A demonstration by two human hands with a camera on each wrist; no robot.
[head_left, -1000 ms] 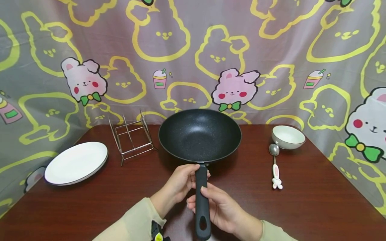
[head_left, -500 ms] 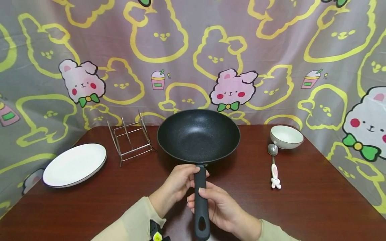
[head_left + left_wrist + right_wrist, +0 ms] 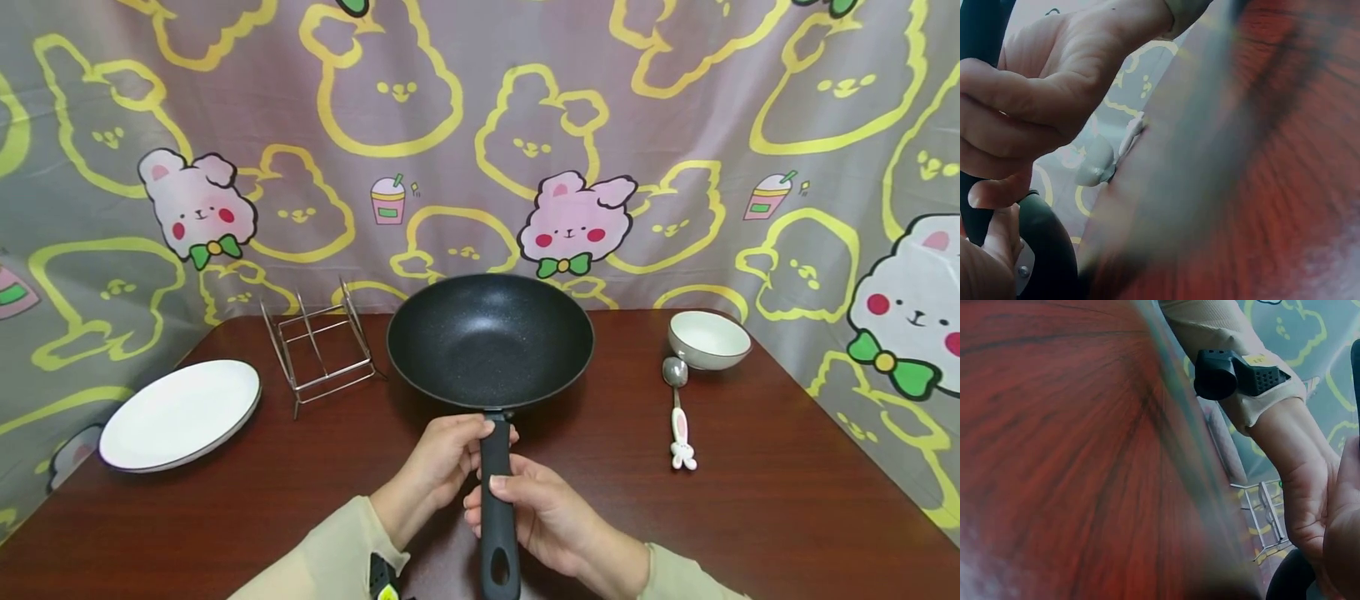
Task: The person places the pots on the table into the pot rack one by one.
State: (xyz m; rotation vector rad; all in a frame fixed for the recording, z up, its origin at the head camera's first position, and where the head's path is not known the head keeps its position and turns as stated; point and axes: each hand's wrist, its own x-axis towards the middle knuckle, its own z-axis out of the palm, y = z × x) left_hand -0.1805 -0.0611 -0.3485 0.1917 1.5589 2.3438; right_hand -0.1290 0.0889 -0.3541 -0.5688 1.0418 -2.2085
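Observation:
A black frying pan (image 3: 491, 342), deep and wok-like, is tilted so its inside faces me in the head view. Its black handle (image 3: 497, 508) points toward me. My left hand (image 3: 438, 458) grips the handle close to the pan, thumb on top. Lower down, my right hand (image 3: 551, 517) holds the same handle, its thumb over it and fingers beneath. In the left wrist view, the right hand's fingers (image 3: 1016, 119) curl round the handle, and the pan's dark underside (image 3: 1050, 250) shows below. The right wrist view shows the left hand (image 3: 1304, 494) beside part of the pan (image 3: 1290, 575).
A white plate (image 3: 180, 417) lies at the left of the brown table (image 3: 315, 475). Between it and the pan stands a metal wire rack (image 3: 330, 383). On the right are a white bowl (image 3: 708, 340) and a spoon (image 3: 679, 425) with a rabbit handle. A patterned curtain (image 3: 450, 100) hangs behind.
The whole head view has shifted slightly left, the plate and rack also a little down. Both hands keep their hold on the pan's handle.

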